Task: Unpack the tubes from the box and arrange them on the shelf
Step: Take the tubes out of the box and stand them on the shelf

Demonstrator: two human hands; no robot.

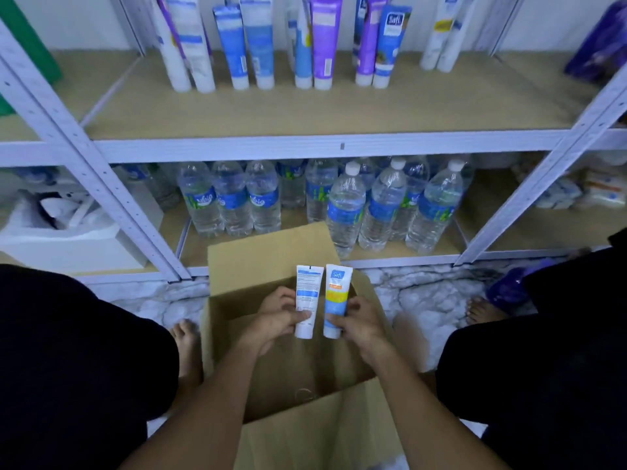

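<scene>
Person squatting over the open cardboard box (237, 334), both hands above it. Left hand (274, 320) has fingers curled around a white tube (308, 300), cap end near. Right hand (359, 322) grips a blue-and-yellow tube (336, 300), touching the first. Far side: shelf (305, 110) with a row of tubes (319, 42) standing cap-down. Water bottles (346, 212) on the lower shelf.

up beyond the left hand (276, 320) and right hand (361, 322), open shelf (305, 110) board in front of the standing tubes (258, 45); straight ahead, box flap (268, 256) and water bottles (342, 208) block the way.
</scene>
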